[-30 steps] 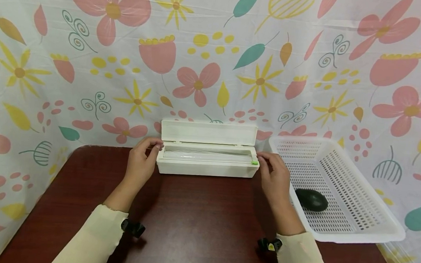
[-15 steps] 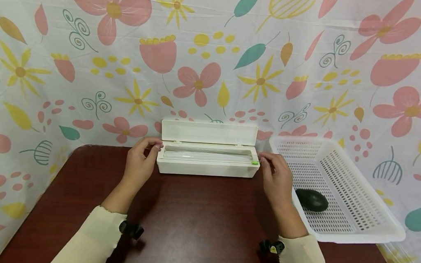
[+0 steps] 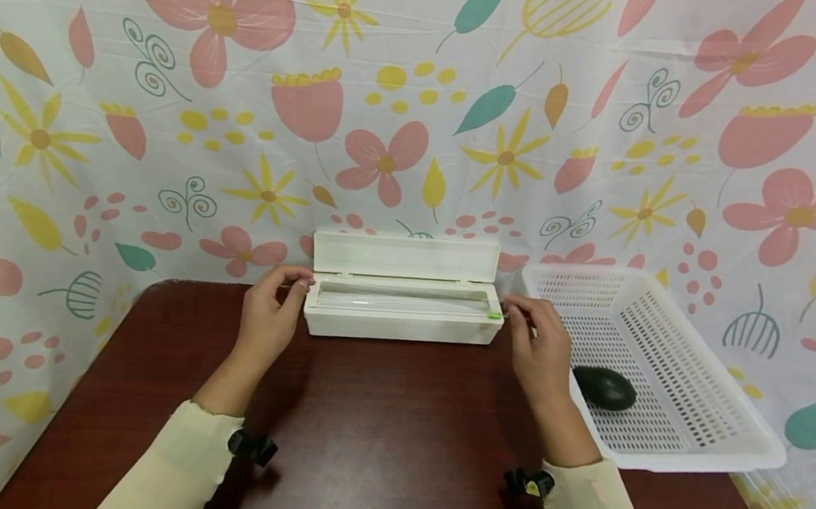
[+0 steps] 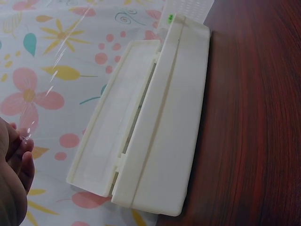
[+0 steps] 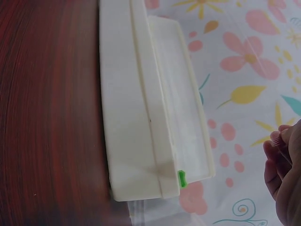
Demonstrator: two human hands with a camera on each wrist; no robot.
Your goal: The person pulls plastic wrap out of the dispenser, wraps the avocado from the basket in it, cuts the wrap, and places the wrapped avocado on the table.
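Note:
A long white cling film dispenser box stands at the back of the table, its lid tipped up and back. A green slider sits at the right end of its top. Clear cling film runs up from the pinched fingertips in the left wrist view. My left hand pinches one corner of that film beside the box's left end. Thumb and forefinger together, my right hand pinches the film's other side by the right end. The film is so clear that its outline is hard to see.
To the right stands a white perforated basket, close to my right forearm, with a dark green oval fruit or vegetable inside. A flower-printed curtain hangs directly behind the dark red table.
My hands have drawn slightly apart, the left one a little leftward and the right one a little rightward. The box and the basket have stayed in place.

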